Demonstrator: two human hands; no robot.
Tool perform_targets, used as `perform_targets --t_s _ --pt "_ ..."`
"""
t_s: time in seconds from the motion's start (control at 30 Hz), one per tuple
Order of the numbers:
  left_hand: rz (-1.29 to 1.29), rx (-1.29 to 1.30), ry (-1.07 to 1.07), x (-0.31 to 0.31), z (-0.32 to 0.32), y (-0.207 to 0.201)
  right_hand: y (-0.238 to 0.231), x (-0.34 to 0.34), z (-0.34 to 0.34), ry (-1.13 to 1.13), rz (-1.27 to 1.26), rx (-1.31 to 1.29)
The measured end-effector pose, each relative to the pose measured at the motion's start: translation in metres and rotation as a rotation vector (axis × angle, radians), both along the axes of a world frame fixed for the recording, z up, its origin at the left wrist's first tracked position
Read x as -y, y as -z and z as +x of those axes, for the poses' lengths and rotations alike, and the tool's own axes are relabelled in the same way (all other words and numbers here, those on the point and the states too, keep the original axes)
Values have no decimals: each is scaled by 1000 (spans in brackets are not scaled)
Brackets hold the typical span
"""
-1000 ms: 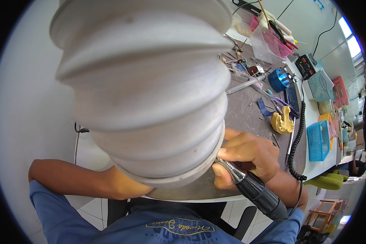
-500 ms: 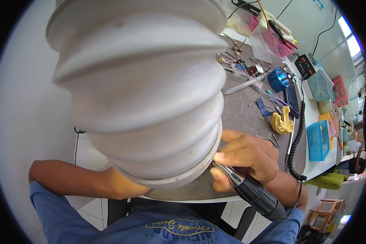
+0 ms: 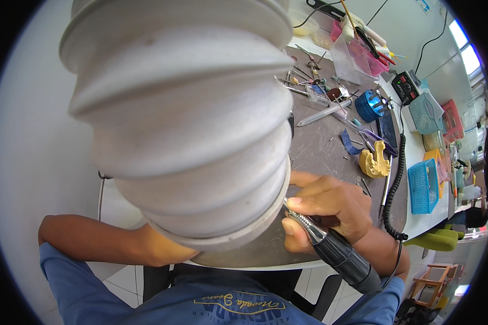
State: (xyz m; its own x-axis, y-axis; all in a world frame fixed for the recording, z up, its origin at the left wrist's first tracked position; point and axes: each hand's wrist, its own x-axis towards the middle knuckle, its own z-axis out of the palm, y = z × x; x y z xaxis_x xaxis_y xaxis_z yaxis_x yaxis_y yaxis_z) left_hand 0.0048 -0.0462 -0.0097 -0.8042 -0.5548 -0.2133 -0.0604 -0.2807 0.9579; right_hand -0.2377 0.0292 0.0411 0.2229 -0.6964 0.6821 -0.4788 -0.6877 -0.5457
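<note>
A black and silver handpiece of a rotary tool (image 3: 344,262) lies in my right hand (image 3: 331,208), which grips its metal nose between thumb and fingers. The tip points up and left, toward the rim of a big pale ribbed hose (image 3: 195,135). This hose fills the middle of the view and hides whatever the tip may touch. My left forearm (image 3: 103,241) comes in from the left and passes under the hose; the fingers of that hand are hidden. To the right of the hose, a yellow dental cast (image 3: 375,161) rests on the dark worktop (image 3: 320,149).
Burs and small tools lie at the back near a toothbrush (image 3: 341,115) and a blue bur holder (image 3: 370,105). A black coiled cord (image 3: 400,184) runs down the right side, by a blue basket (image 3: 423,187). Behind stand a control box (image 3: 405,86) and a clear tray (image 3: 355,57).
The hose and worktop things sit slightly further left in view, and a dark edge now shows beside the hose. My right hand keeps its grip on the handpiece, almost in place.
</note>
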Motion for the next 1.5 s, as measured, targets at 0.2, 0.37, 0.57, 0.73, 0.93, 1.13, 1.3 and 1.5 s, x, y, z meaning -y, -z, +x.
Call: perform_targets --t_s 0.2,0.37,0.57,0.73,0.93,1.13,1.3,1.5 --pt "2 23 6 0 1 -3 -1 0 -1 4 -5 -35" --pt "12 32 17 0 4 -5 -2 -3 1 -5 61 20" --pt "14 25 19 -1 5 -3 -1 1 -2 -22 1 -31" --pt "11 28 31 -2 4 -4 0 2 -2 -39 1 -28" --pt "12 33 43 -1 4 -6 -7 -3 -3 -20 91 12" --pt "25 24 65 3 -1 -9 -3 -4 -3 -27 123 60" --pt "38 26 67 11 -4 -18 -2 -3 4 -67 120 137" --pt "55 19 88 18 -12 -21 -2 -4 3 -65 150 151"
